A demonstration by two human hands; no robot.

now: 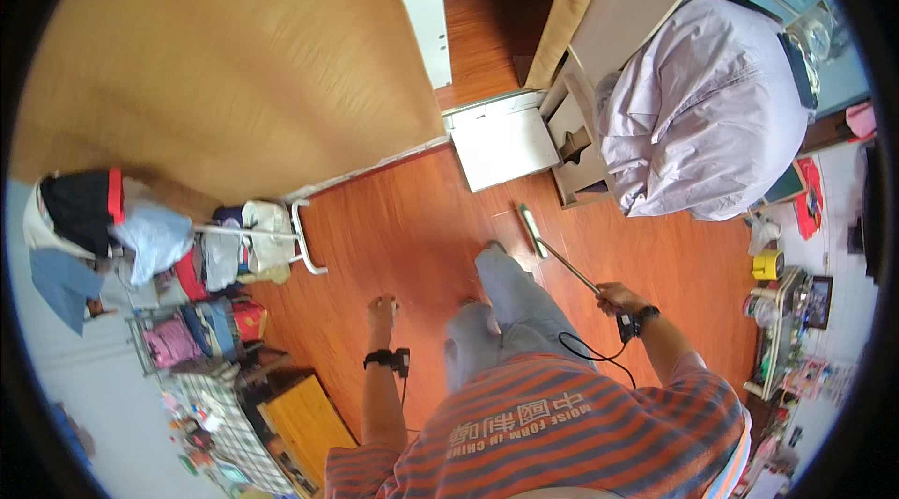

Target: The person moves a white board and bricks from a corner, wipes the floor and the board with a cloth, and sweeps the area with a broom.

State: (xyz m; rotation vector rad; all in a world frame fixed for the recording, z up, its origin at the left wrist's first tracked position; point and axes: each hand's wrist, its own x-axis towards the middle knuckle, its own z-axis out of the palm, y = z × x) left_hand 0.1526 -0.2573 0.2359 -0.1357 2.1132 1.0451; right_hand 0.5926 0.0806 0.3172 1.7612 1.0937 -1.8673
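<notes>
In my right hand (620,298) is the metal pole of a mop (534,230), with my fingers closed around it. Its narrow white-and-green head lies on the reddish wood floor (431,218), ahead of my feet and a little to the right. My left hand (381,312) hangs low over the floor on the left, apart from the mop. Its fingers look curled, and a small pale bit shows beside them, too small to name. Both wrists wear dark straps with small black devices and cables.
Ahead, a white box-like step (506,148) sits at the doorway beside an open-shelved cabinet (576,139). A large pale cloth cover (712,115) bulges at the right. Left stands a white rack (304,237) with clothes, and a wooden stool-like top (304,419). A cluttered shelf (777,330) lines the far right.
</notes>
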